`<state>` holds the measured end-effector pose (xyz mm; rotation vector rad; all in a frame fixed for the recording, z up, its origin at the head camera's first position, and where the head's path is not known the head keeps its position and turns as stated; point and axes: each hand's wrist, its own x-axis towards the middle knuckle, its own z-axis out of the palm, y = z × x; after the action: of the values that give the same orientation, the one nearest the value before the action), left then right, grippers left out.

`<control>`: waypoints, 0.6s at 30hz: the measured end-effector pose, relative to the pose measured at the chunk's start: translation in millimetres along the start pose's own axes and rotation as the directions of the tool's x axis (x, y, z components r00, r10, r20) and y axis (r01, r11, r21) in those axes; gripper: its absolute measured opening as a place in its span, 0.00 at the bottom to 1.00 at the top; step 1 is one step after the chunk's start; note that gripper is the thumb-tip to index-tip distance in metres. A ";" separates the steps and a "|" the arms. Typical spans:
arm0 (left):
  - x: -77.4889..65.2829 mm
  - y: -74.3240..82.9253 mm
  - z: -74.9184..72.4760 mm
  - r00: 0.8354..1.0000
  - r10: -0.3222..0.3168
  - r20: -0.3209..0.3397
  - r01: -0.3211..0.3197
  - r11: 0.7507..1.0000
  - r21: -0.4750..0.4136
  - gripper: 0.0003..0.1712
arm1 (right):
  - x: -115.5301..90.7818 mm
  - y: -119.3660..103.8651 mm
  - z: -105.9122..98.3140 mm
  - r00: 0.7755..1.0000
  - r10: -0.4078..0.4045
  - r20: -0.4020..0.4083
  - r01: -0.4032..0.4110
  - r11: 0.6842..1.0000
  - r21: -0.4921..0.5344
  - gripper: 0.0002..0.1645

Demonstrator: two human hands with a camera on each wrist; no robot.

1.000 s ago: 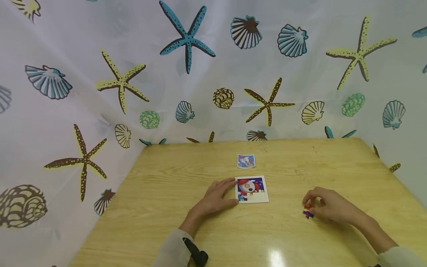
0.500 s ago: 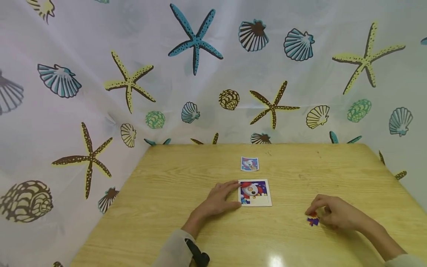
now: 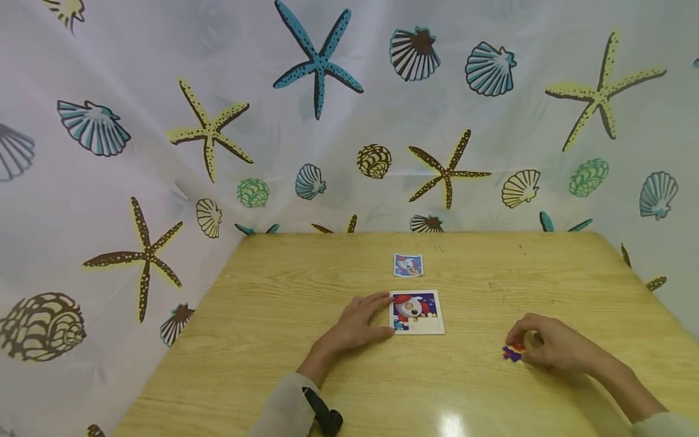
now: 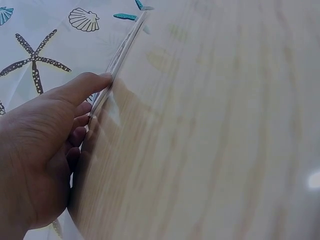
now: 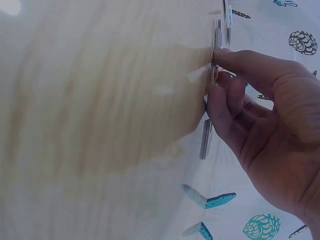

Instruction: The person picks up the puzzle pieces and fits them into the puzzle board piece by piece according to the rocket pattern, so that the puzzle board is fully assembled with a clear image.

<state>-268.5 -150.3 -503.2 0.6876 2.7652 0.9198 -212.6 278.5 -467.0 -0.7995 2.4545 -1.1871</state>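
On the table lies a square white-framed jigsaw puzzle, its picture showing a red and white rocket and its lower right part bare white. My left hand rests at the puzzle's left edge, fingers at the upper corner, thumb at the lower one. To the right, my right hand pinches a small purple, red and orange puzzle piece low over the table; the fingers partly cover it. In the right wrist view, thumb and fingertips meet at the tabletop, and a flat piece shows edge-on beside the fingers.
A small picture card of the same rocket lies beyond the puzzle. The wooden table ends at a white curtain printed with starfish and shells. A black strap is on the left sleeve.
The puzzle piece has turned in my right hand's fingers, its purple part now pointing more to the left. My left hand stays at the puzzle's edge. The head view has shifted slightly.
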 end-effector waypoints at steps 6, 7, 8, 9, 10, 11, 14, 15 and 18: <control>-0.1 -0.5 -0.4 1.000 0.001 0.001 -0.001 1.000 0.010 0.43 | 2.3 0.6 1.8 1.000 -0.003 -0.022 0.003 1.000 -0.024 0.11; -0.1 -0.5 -0.4 1.000 0.001 0.000 -0.001 1.000 0.009 0.43 | 2.8 0.7 1.9 1.000 0.002 -0.024 -0.003 1.000 -0.024 0.11; 0.0 -0.5 -0.4 1.000 0.002 0.000 -0.002 1.000 0.009 0.43 | 3.3 0.7 2.0 1.000 0.010 -0.025 -0.010 1.000 -0.021 0.10; -0.2 -0.4 -0.4 1.000 0.003 0.000 -0.003 1.000 0.007 0.43 | 3.6 0.6 2.2 1.000 0.014 -0.026 -0.014 1.000 -0.021 0.11; -0.4 -0.5 -0.1 1.000 0.000 0.003 0.000 1.000 0.007 0.43 | 3.8 0.5 2.5 0.999 0.021 -0.026 -0.021 1.000 -0.015 0.11; -0.7 -0.4 0.3 1.000 -0.003 0.005 0.003 1.000 0.004 0.43 | 4.0 0.4 2.8 0.999 0.025 -0.027 -0.025 1.000 -0.012 0.11; -1.8 0.2 1.2 1.000 -0.012 0.009 0.012 1.000 -0.003 0.43 | 4.5 -1.1 3.9 0.999 0.030 -0.035 -0.030 1.000 -0.008 0.11; -1.9 0.4 1.1 1.000 -0.014 0.009 0.014 1.000 -0.006 0.43 | 4.8 -1.8 4.3 0.999 0.024 -0.045 -0.025 1.000 -0.015 0.11; -2.0 1.3 0.1 1.000 -0.015 0.008 0.015 1.000 -0.004 0.43 | 6.4 -4.7 4.6 0.997 0.007 -0.076 -0.009 1.000 -0.028 0.11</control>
<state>-266.2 -150.2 -502.5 0.6675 2.7570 0.9182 -213.8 269.4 -466.3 -0.7653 2.5377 -1.2039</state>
